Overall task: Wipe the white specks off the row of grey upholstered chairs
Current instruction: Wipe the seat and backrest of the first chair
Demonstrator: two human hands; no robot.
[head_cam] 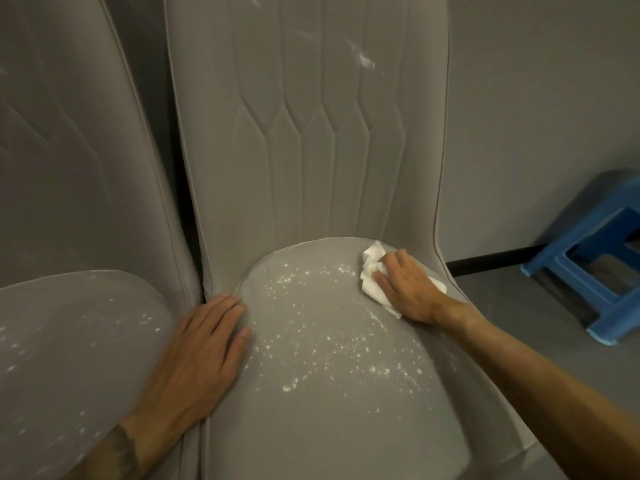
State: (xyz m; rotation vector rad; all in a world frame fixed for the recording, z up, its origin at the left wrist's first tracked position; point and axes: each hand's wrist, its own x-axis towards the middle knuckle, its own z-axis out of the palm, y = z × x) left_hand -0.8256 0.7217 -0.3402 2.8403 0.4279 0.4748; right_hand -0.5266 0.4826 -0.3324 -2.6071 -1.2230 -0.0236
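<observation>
A grey upholstered chair (311, 427) fills the middle of the head view, its seat scattered with white specks (325, 344). My right hand (407, 287) presses a crumpled white tissue (372, 263) flat on the seat's far right corner. My left hand (197, 355) lies flat, fingers straight, on the seat's left edge. A second grey chair (69, 358) stands to the left, also specked. White smears (365, 60) mark the middle chair's backrest.
A blue plastic stool (588, 258) stands on the grey floor (526, 327) to the right of the chair. A grey wall (536, 98) with a dark skirting strip runs behind. A narrow dark gap separates the two chairs.
</observation>
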